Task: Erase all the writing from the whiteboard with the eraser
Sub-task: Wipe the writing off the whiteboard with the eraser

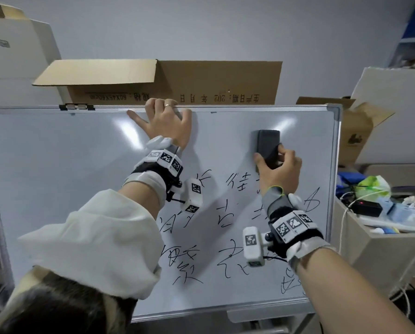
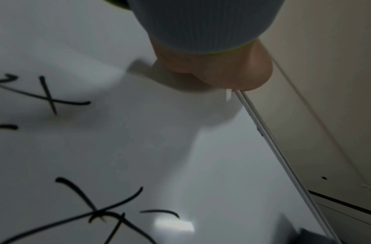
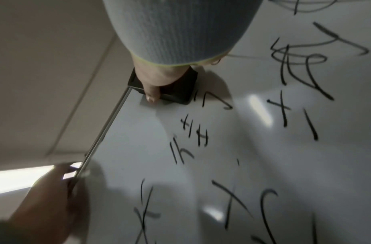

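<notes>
- The dark grey rectangular block eraser (image 1: pixel 268 148) lay flat against the white metal-framed whiteboard (image 1: pixel 57 165) in the head view, in its upper right part, long axis running up and down the board. We saw the right hand (image 1: pixel 280 171) pinching its lower end, thumb on one long side and curled fingers on the other. The black handwritten characters (image 1: pixel 225 213) all lay below and to the left of the eraser, so we judged the coming stroke had to travel down, toward the wrist. The left hand (image 1: pixel 167 121) was well to the left, fingers hooked over the top rim and thumb spread on the board face, bracing it; the right hand was plainly the nearer to the writing.
- In the left wrist view, we saw the heel of the left hand (image 2: pixel 218 71) pressed at the board's top frame strip (image 2: pixel 274 145); its fingers were hidden beyond the rim. Black strokes sat apart from it.
- In the right wrist view, the right hand's thumb (image 3: pixel 151 92) was clamped on the eraser (image 3: pixel 180 89), which sat near the frame edge. Characters began just beside the eraser and spread toward the camera, confirming the downward direction.
</notes>
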